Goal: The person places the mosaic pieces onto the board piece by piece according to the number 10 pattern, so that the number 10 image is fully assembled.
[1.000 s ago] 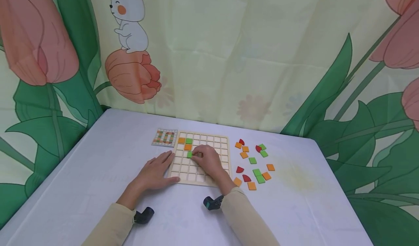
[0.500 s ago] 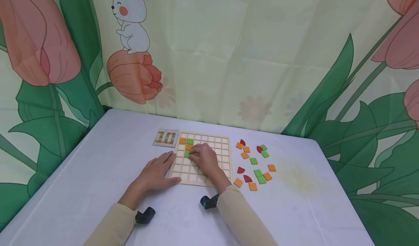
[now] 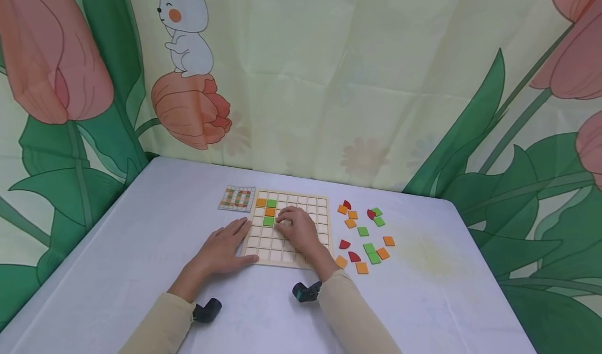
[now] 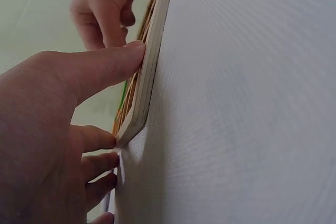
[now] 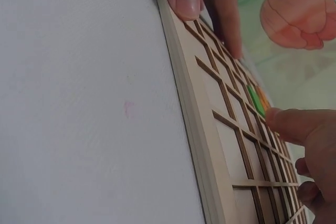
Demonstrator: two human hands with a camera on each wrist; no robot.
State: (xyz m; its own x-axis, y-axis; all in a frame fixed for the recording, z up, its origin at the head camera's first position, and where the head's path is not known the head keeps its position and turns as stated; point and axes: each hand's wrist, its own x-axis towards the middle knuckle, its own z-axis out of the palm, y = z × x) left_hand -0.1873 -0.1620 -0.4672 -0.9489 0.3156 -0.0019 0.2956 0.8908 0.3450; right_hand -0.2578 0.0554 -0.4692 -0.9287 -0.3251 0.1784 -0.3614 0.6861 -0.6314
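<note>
A wooden grid board (image 3: 263, 242) lies on the table in the head view. A green square tile (image 3: 268, 221) sits flat in one of its cells, below an orange tile (image 3: 270, 212); another green tile (image 3: 271, 203) and another orange tile (image 3: 261, 202) lie above. My right hand (image 3: 299, 230) is over the board, its fingertips just right of the lowest green tile; in the right wrist view the thumb (image 5: 294, 124) is at that tile's edge. My left hand (image 3: 226, 248) rests with spread fingers at the board's left edge, its thumb on the near corner.
A small pattern card (image 3: 236, 198) lies beyond my left hand, beside the board. Right of the board are scattered loose tiles: green squares (image 3: 363, 231), orange squares (image 3: 389, 241) and red quarter-circles (image 3: 345, 244). A printed curtain (image 3: 301, 82) hangs behind the white-covered table (image 3: 423, 301).
The lowest green tile has shifted left from my right fingertips and settled into its cell. My right fingers have come away from most of it. The left hand stays at the board's edge.
</note>
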